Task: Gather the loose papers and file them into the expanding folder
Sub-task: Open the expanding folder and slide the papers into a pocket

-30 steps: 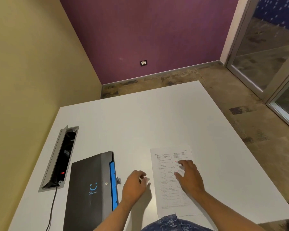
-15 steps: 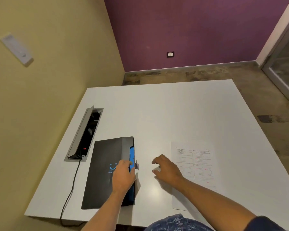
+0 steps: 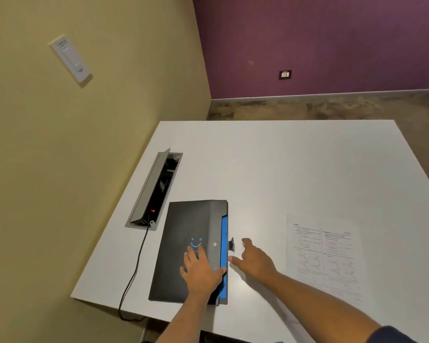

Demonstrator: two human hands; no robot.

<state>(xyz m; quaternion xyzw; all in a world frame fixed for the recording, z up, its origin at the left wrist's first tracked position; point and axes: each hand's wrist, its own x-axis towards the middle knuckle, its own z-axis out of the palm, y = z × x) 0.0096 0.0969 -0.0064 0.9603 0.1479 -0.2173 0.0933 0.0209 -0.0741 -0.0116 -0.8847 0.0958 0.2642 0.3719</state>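
Head view shows the black expanding folder (image 3: 183,243) lying flat on the white counter (image 3: 282,169), the left hand (image 3: 201,271) spread flat on its cover. Just beside its blue edge, the right hand (image 3: 254,262) hovers open, empty. A printed paper (image 3: 323,256) lies farther right.

Black folder (image 3: 181,243), blue edge, blue smiley; white printed paper (image 3: 323,256); white table (image 3: 282,169).
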